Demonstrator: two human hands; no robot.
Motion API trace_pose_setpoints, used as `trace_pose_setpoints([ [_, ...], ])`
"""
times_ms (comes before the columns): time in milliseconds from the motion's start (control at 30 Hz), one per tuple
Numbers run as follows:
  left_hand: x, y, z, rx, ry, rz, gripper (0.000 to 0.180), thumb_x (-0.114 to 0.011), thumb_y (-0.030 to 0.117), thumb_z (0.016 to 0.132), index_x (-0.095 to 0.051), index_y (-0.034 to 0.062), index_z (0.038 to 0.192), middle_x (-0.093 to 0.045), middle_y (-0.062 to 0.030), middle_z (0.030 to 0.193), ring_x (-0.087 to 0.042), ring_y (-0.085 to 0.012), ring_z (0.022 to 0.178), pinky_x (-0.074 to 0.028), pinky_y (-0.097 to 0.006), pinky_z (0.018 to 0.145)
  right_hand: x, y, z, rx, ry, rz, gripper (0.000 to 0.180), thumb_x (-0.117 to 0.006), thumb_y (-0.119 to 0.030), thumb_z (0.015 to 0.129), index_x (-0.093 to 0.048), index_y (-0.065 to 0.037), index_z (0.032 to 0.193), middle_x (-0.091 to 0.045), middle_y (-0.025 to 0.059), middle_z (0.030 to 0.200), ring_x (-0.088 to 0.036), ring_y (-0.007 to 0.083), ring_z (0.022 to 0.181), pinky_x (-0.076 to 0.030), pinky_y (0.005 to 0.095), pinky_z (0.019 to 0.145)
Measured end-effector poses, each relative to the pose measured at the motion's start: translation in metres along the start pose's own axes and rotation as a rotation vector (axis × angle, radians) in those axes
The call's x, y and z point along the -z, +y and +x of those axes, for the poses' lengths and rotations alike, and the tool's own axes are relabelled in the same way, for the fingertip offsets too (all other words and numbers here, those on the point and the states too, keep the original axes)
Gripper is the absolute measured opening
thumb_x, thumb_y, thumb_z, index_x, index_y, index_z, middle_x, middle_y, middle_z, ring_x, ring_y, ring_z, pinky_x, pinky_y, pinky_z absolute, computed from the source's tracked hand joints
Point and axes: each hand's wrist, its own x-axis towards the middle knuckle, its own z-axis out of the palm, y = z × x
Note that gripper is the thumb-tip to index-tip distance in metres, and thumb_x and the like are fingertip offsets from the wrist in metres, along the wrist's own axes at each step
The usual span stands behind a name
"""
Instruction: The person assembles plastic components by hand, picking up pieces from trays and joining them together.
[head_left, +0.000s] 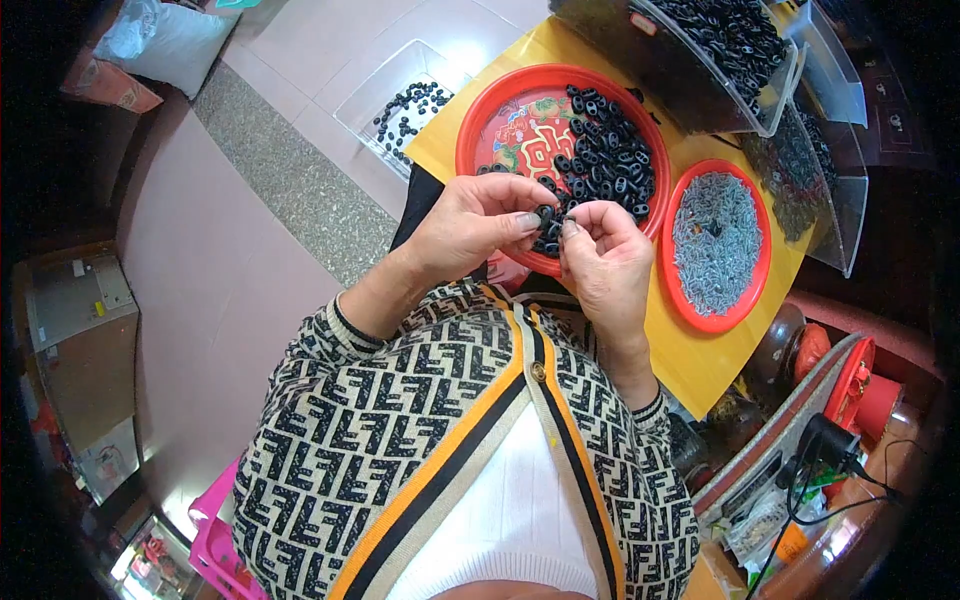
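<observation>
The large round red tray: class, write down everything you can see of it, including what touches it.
The large round red tray looks like plastic, with a raised rim and a floor printed in red, yellow and green. It lies face up on a yellow sheet. Small black parts with paired holes are heaped mostly on its right side, leaving print visible at left. The left hand and right hand partly hide its near edge; whether they touch it is unclear.
</observation>
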Motion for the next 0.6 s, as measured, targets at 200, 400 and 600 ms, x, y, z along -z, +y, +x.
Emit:
trace_pose_setpoints([
  [200, -0.0062, 0.0044, -0.0014, -0.049, 0.030, 0.103, 0.024, -0.056, -0.002, 0.079, -0.056, -0.0023, 0.103, -0.057, -0.0019, 0.085, -0.054, -0.0055, 0.073, -0.046, -0.019, 0.066, 0.0009, 0.0005, 0.0006, 0.002, -0.006, -0.034, 0.004, -0.053, 0.000, 0.080, -0.053, 0.000, 0.083, -0.054, -0.0023, 0.073, -0.048, 0.0006, 0.062, -0.039, 0.0147, 0.052],
  [400, -0.0047, -0.0012, -0.0013, -0.092, -0.019, 0.133, 0.025, -0.058, -0.003, 0.078, -0.056, -0.0030, 0.103, -0.054, -0.0003, 0.083, -0.052, -0.0052, 0.076, -0.045, -0.018, 0.068, 0.0003, 0.0008, 0.0015, -0.006, -0.010, -0.074, 0.004, -0.053, -0.001, 0.079, -0.053, 0.001, 0.083, -0.054, -0.0018, 0.072, -0.049, 0.0010, 0.062, -0.040, 0.0155, 0.052],
  [600, -0.0058, -0.0006, -0.0017, -0.093, -0.003, 0.154, 0.025, -0.057, -0.004, 0.078, -0.055, -0.0032, 0.103, -0.054, -0.0005, 0.083, -0.052, -0.0053, 0.076, -0.045, -0.018, 0.068, 0.0002, -0.0005, 0.0014, -0.030, -0.021, -0.049, 0.005, -0.054, -0.001, 0.079, -0.053, 0.001, 0.083, -0.054, -0.0017, 0.073, -0.049, 0.0013, 0.063, -0.041, 0.0156, 0.054],
])
